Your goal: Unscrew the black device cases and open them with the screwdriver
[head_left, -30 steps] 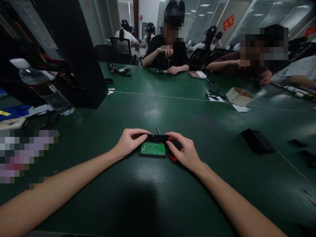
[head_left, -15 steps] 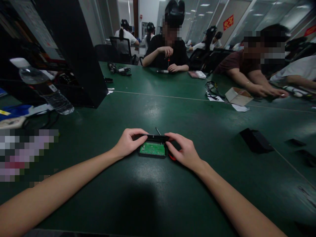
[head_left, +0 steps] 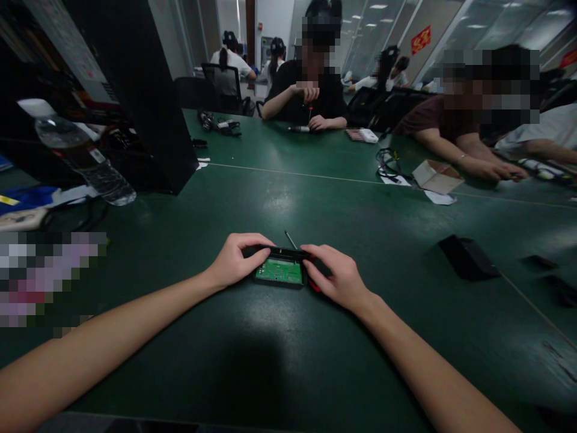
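A small black plastic case [head_left: 279,284] lies on the green table in front of me, with a green circuit board [head_left: 280,272] inside it. Along its far side a black cover [head_left: 287,252] is tilted up. My left hand [head_left: 241,258] pinches the cover's left end between thumb and fingers. At the opposite end my right hand [head_left: 336,273] grips the cover the same way. Behind the case and partly under my right hand lies a screwdriver; its metal shaft [head_left: 291,239] points away from me, and a bit of its red handle [head_left: 314,287] shows.
A plastic bottle [head_left: 85,159] stands at left beside a tall black cabinet [head_left: 135,90]. On the right lies a black box-like part [head_left: 469,257]. A small cardboard box [head_left: 437,176] and cables [head_left: 391,165] sit farther back. Several people work around the table.
My hands keep their hold on the cover, which stays tilted at almost the same angle. The whole view has shifted slightly.
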### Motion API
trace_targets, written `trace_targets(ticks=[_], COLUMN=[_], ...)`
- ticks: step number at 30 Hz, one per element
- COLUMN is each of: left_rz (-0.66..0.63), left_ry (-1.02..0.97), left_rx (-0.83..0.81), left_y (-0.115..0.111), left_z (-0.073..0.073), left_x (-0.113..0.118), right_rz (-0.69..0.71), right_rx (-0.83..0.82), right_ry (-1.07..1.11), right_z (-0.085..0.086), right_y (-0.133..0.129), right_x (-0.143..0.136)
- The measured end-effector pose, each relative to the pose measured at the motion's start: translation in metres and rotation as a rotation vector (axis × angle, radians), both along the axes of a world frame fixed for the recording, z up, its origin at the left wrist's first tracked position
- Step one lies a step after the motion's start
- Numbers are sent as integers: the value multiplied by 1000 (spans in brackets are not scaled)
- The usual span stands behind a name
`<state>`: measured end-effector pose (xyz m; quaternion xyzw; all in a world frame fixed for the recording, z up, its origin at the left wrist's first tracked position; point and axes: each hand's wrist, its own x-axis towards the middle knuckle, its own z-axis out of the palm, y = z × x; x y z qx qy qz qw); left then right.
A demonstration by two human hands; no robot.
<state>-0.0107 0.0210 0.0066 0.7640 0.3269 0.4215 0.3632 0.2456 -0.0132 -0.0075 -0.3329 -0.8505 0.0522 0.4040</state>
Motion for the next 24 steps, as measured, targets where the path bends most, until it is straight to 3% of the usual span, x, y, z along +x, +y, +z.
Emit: trace_targets(ticks=[24], left_rz=[-34], left_ry=[0], left_rx=[-56], left_y=[3], left_z=[0], left_x=[-1], right_rz=[-6], right_rx=[-101], right_ry=[23], right_z=[-2], right_y=[0], right_x=[0])
